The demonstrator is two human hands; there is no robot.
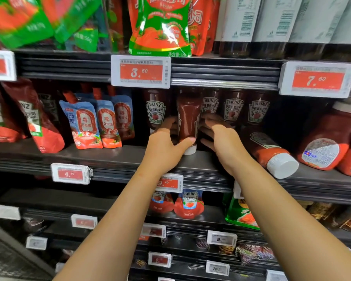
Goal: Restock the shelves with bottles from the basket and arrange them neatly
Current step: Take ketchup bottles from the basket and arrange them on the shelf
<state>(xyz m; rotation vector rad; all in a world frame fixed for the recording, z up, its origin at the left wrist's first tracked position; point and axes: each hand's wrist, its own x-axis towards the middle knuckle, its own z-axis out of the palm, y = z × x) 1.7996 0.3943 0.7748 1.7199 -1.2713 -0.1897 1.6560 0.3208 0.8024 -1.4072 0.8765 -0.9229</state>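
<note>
Both bare arms reach forward, left hand (166, 147) and right hand (221, 138) with fingers curled.

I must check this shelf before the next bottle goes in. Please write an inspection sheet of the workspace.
Surface: dark middle shelf, price tags along its front edge.
Job's things: ketchup bottle standing cap down, plain side out; labelled Heinz bottles in a row behind it.
Clutter: one large bottle lying on its side, cap toward the front.
Grippers: left hand holds the bottle near its cap; right hand has its fingers round the other side.
Cables: nothing seen.
Surroundings: blue pouches to the left; basket not in view.
</note>
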